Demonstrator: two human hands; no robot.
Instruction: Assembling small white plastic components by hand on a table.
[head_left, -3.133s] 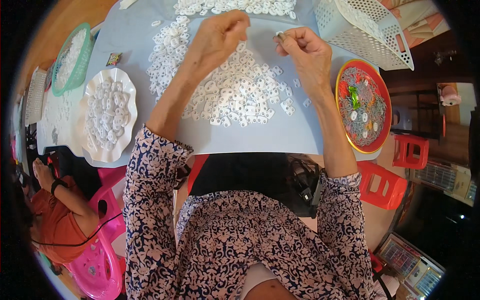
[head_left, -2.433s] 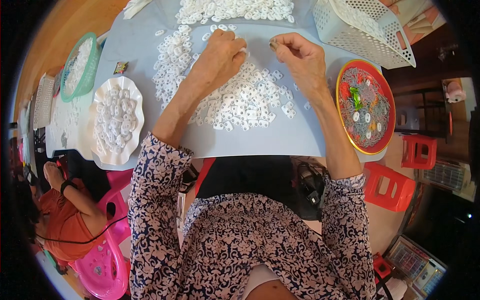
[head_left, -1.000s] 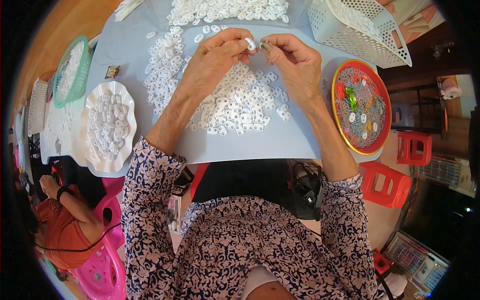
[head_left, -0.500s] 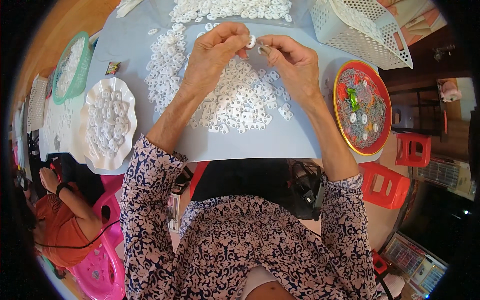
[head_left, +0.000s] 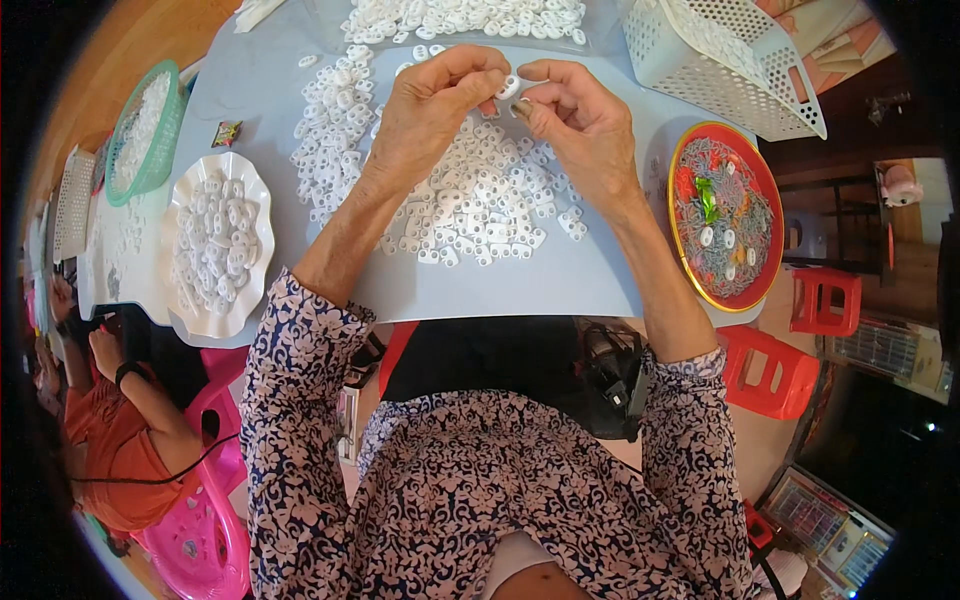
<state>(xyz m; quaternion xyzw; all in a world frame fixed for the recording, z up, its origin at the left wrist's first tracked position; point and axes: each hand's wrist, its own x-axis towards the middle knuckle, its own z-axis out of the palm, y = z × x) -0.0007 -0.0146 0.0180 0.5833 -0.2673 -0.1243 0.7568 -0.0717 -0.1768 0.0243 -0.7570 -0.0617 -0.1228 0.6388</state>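
Note:
My left hand (head_left: 436, 105) pinches a small white oval plastic piece with holes (head_left: 510, 87) between thumb and fingertips, above the table. Close to its right side is my right hand (head_left: 588, 128), index finger raised and curved, thumb drawn in against the bent fingers. A dark brownish covering or stain shows on the right thumb's tip. What these fingers hold, if anything, is too small to make out. Below both hands spreads a loose heap of similar white pieces (head_left: 478, 210), and a second strip of them (head_left: 335, 130) runs along its left.
A scalloped white dish (head_left: 265, 235) of white pieces stands left, near a wrapped sweet (head_left: 227, 133) and a green basket (head_left: 177, 130). On the right are a red tray (head_left: 777, 215) of grey strands and a perforated white basket (head_left: 720, 80). A co-worker (head_left: 140, 440) sits lower left.
My right index finger has lifted away from the thumb, and the right thumb has shifted slightly down and left. The white piece in my left hand has moved slightly right. The co-worker's arm has moved.

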